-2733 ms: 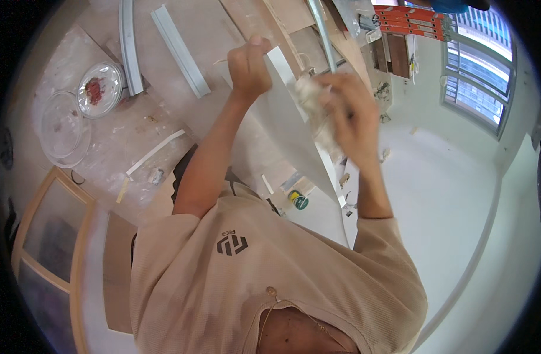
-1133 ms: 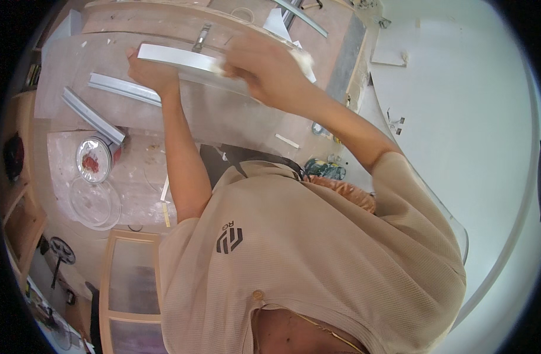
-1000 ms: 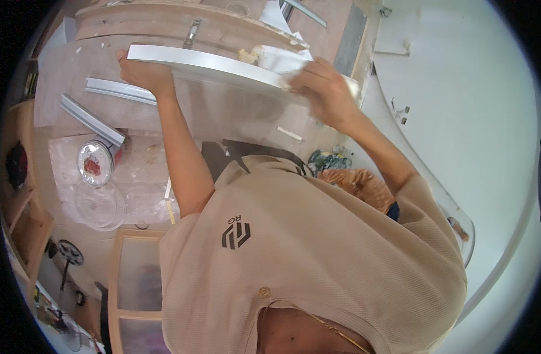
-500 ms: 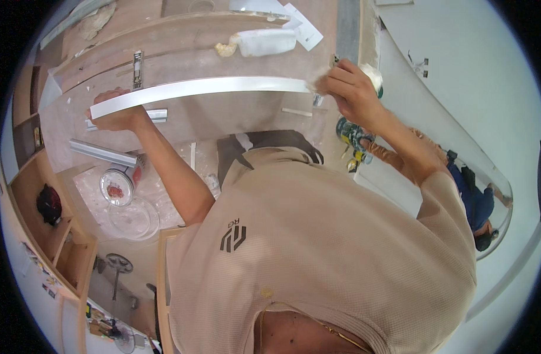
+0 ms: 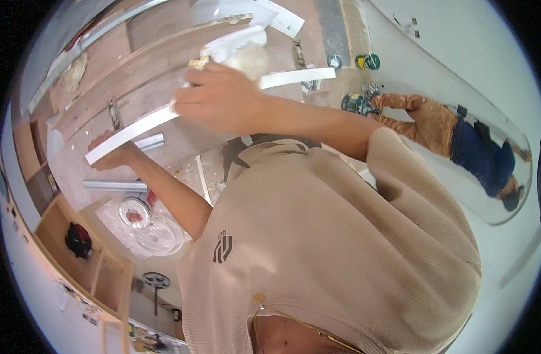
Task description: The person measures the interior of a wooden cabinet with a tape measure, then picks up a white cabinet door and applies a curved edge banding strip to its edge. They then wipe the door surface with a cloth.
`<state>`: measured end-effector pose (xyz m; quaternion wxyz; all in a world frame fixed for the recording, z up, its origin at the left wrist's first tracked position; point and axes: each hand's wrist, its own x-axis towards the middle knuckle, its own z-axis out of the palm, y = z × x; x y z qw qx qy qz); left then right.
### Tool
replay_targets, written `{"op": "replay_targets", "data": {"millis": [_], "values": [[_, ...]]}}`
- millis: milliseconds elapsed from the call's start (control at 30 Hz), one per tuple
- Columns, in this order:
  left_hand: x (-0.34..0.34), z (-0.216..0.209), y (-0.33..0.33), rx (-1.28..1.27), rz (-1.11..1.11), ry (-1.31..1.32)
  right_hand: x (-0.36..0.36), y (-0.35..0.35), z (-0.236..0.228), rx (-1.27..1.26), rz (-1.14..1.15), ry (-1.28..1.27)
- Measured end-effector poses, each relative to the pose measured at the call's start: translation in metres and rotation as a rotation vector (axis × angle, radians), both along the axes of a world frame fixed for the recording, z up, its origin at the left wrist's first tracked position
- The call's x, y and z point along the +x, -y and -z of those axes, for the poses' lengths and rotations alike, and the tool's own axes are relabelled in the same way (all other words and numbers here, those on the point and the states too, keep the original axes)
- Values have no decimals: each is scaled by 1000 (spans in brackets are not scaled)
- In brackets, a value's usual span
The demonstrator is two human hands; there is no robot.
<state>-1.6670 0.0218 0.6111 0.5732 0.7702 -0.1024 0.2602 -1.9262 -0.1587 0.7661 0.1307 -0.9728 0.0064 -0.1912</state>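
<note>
A long, narrow white strip [image 5: 300, 76] spans the space over the workbench, slanting up from left to right. My left hand [image 5: 112, 154] is closed around its left end from beneath. My right hand [image 5: 223, 100], slightly blurred, is closed over the middle of the strip. A whitish cloth wad [image 5: 251, 62] bulges out of that hand on the far side. Just beyond it lies a white plastic bottle [image 5: 238, 41] with a yellowish crust at its mouth. Under my left hand, metal profile pieces [image 5: 114, 185] rest on the bench.
A round tin [image 5: 135, 211] and a clear plastic tub [image 5: 159, 236] stand near my left elbow. Hinges [image 5: 298, 54] and white sheets [image 5: 285, 20] lie on the dusty bench. Wooden shelving [image 5: 108, 277] is at the lower left. Another person [image 5: 482, 147] is at the right.
My right hand has swept left with the cloth, from the strip's right end to its middle. My left hand keeps its hold. The whole view has turned slightly.
</note>
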Motion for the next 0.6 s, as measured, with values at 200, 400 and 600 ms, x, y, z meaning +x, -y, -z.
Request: {"op": "replay_targets", "data": {"millis": [200, 400, 600], "values": [[3, 3, -2, 132, -153, -73, -148, 85, -8, 5, 365, -99], [-7, -33, -13, -261, 179, -254, -227, 93, -14, 644, 1040, 387], [-77, -156, 32, 339, 702, 218, -212, 65, 12, 707, 894, 299]]}}
